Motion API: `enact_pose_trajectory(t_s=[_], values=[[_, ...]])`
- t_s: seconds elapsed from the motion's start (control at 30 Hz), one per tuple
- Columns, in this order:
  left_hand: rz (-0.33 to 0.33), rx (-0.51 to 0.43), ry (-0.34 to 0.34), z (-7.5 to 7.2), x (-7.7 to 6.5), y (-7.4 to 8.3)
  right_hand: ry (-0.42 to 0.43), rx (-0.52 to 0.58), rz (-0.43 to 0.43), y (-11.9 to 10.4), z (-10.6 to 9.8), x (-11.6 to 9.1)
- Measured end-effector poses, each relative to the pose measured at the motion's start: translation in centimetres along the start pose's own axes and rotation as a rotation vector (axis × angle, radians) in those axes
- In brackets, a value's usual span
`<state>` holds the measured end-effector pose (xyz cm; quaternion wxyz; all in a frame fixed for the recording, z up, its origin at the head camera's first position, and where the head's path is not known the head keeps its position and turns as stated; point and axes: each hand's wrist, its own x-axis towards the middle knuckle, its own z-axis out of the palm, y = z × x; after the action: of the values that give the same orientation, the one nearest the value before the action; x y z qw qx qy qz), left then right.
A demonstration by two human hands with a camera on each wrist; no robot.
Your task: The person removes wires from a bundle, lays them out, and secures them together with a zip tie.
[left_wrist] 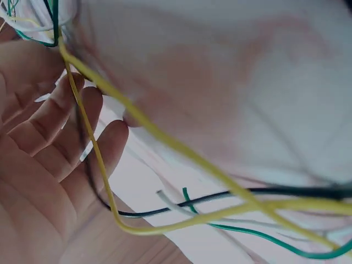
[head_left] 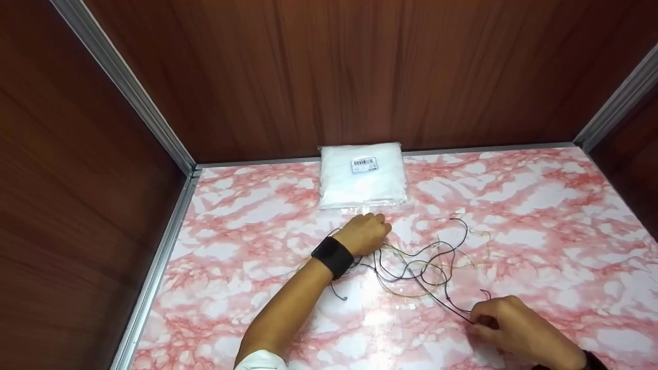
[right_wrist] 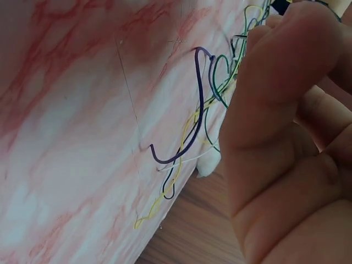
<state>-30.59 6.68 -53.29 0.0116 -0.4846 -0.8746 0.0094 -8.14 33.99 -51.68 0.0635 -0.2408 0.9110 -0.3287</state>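
Observation:
A tangle of thin wires (head_left: 411, 267) in black, yellow, green and white lies loosely across the marbled tabletop. Over its left part bends my left hand (head_left: 364, 234), back up and fingers downward. The left wrist view shows this hand's fingers curved beside the wires, with a yellow wire (left_wrist: 181, 148) and a black wire (left_wrist: 143, 213) running from near the fingertips. At the front right, my right hand (head_left: 514, 326) pinches a dark wire (head_left: 447, 303) between thumb and forefinger. A purple wire (right_wrist: 199, 104) curves beside the right hand in the right wrist view.
Behind the wires, a clear plastic packet (head_left: 362, 180) of white material with a barcode label lies against the back wall. Dark wood-look panels (head_left: 334, 77) with grey metal edging enclose the red and white table (head_left: 247, 216) at the back and sides.

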Motion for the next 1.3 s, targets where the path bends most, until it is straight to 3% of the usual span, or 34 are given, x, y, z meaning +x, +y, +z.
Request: enact_pose_trajectory(t_s=[0.1,0.2,0.37,0.47,0.63,0.73,0.8,1.0,1.17,1.3], values=[[-0.019,-0.059,-0.001,-0.1,0.1,-0.2,-0.010,0.015,0.009,-0.1,0.0,0.2],[-0.026,-0.182,0.006,-0.2,0.0,-0.6,0.007,-0.012,0.000,-0.2,0.2,0.5],[-0.062,-0.364,0.069,-0.5,-0.2,-1.2,0.112,-0.125,-0.053,-0.3,1.0,0.9],[-0.087,-0.332,0.151,-0.7,-0.2,-1.5,0.181,-0.161,-0.065,-0.3,1.4,1.0],[-0.098,-0.166,0.229,-0.8,-0.2,-1.3,0.254,-0.177,-0.059,-0.5,2.1,1.0],[-0.099,-0.162,0.240,-0.9,-0.1,-1.2,0.268,-0.186,-0.073,-0.7,2.4,1.0],[-0.113,-0.191,0.236,-1.0,0.0,-1.2,0.232,-0.178,-0.067,-0.9,2.5,1.1],[-0.201,-0.404,0.216,-1.3,-0.1,-1.1,0.111,-0.066,-0.024,-1.3,2.9,1.5],[-0.175,-0.581,0.347,-1.5,0.2,-0.8,0.149,0.094,-0.116,-1.4,2.9,2.8],[-0.161,-0.682,0.428,-1.2,0.3,-0.6,0.105,0.233,-0.079,-1.3,2.8,4.0]])
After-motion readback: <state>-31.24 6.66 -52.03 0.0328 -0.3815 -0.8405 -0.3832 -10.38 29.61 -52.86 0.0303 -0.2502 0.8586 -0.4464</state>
